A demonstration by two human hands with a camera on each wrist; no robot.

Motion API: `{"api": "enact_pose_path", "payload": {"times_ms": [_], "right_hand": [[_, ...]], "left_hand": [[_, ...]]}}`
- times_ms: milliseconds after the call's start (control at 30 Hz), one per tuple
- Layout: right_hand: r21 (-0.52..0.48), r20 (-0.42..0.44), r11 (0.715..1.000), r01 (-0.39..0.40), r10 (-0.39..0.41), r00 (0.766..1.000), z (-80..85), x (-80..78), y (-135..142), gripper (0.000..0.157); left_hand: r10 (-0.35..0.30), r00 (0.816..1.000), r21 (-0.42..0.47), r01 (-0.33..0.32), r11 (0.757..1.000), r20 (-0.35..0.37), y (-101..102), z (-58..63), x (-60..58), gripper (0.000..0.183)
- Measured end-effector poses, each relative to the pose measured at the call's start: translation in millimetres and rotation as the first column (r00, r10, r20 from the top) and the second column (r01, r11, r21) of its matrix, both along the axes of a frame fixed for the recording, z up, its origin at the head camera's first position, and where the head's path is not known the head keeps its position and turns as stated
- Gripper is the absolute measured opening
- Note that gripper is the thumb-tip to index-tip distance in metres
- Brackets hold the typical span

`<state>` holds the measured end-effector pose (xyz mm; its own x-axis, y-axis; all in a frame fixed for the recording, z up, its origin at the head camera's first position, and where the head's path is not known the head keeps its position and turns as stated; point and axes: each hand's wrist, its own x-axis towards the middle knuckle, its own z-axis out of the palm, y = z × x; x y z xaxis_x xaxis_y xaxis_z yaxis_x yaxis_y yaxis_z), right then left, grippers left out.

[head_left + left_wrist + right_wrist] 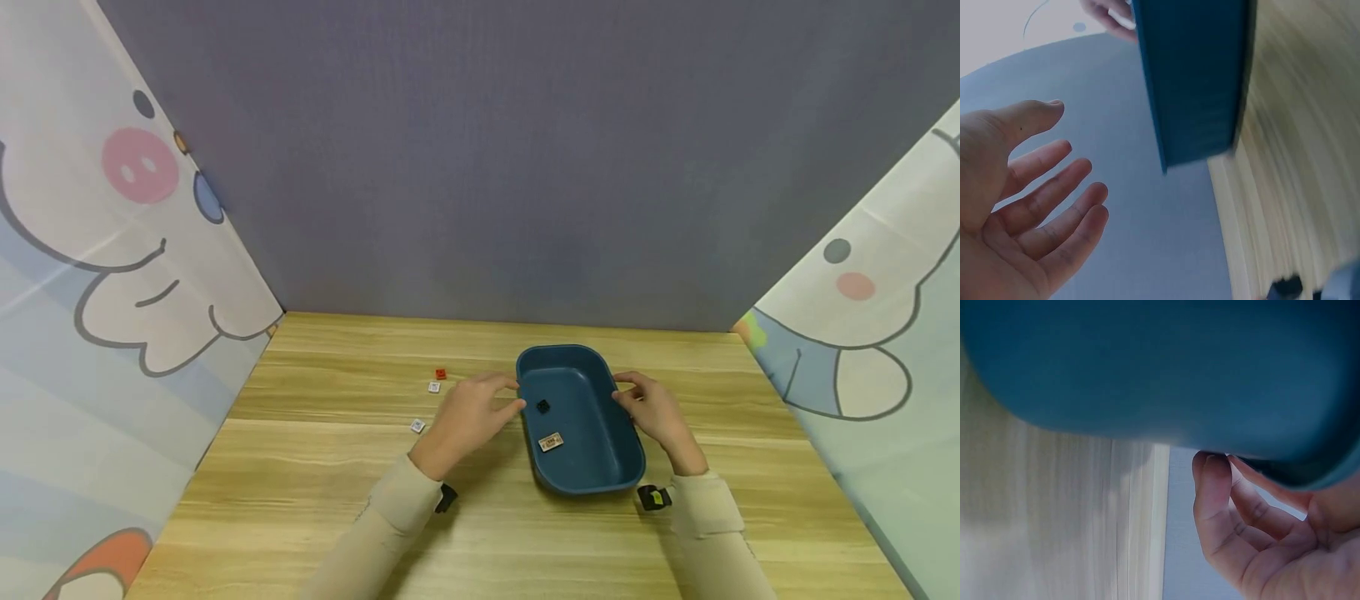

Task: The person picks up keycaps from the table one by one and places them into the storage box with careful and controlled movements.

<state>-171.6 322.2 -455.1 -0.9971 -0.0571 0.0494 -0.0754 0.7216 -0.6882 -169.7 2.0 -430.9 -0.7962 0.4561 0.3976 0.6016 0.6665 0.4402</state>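
Observation:
A deep blue rectangular basin [573,486] with rounded corners is in front of me. My right hand [651,410] pinches its right rim; in the right wrist view, the curled fingers [1216,481] meet the rim's edge. My left hand [471,412] is beside the left rim with fingers loosely spread, and the left wrist view shows it apart from the basin [1194,87], holding nothing. Inside the basin lie a small black square piece [543,406] and a beige rectangular tag [551,442] with dark print, too small to read.
Left of the basin, a small red square piece [441,373] and two white ones, a farther [434,387] and a nearer [417,426], lie on the wooden table [300,467]. A grey panel [495,167] stands behind the table, with cartoon-printed sheets on both sides.

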Motion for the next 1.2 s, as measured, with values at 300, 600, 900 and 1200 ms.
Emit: {"api": "enact_pose_path", "payload": {"times_ms": [300, 600, 900, 1200], "right_hand": [[0.012, 0.002, 1.0, 0.002, -0.002, 1.0, 0.5, 0.0, 0, 0.037], [0.017, -0.009, 1.0, 0.001, -0.001, 1.0, 0.4, -0.3, -2, 0.036], [0.014, -0.002, 1.0, 0.004, -0.004, 1.0, 0.9, 0.3, -2, 0.036], [0.012, -0.008, 1.0, 0.01, -0.01, 1.0, 1.5, 0.2, -5, 0.036]], "left_hand": [[0.082, 0.997, 0.054, -0.082, 0.995, 0.012, -41, 5.0, 2.8, 0.027], [0.138, 0.99, 0.069, -0.138, 0.988, 0.003, -83, -2.7, 16.0, 0.022], [0.136, 0.99, 0.07, -0.138, 0.988, 0.045, -113, -18.1, 33.0, 0.019], [0.103, 0.993, 0.001, -0.103, 0.995, 0.053, -130, -38.9, 45.7, 0.019]]}}
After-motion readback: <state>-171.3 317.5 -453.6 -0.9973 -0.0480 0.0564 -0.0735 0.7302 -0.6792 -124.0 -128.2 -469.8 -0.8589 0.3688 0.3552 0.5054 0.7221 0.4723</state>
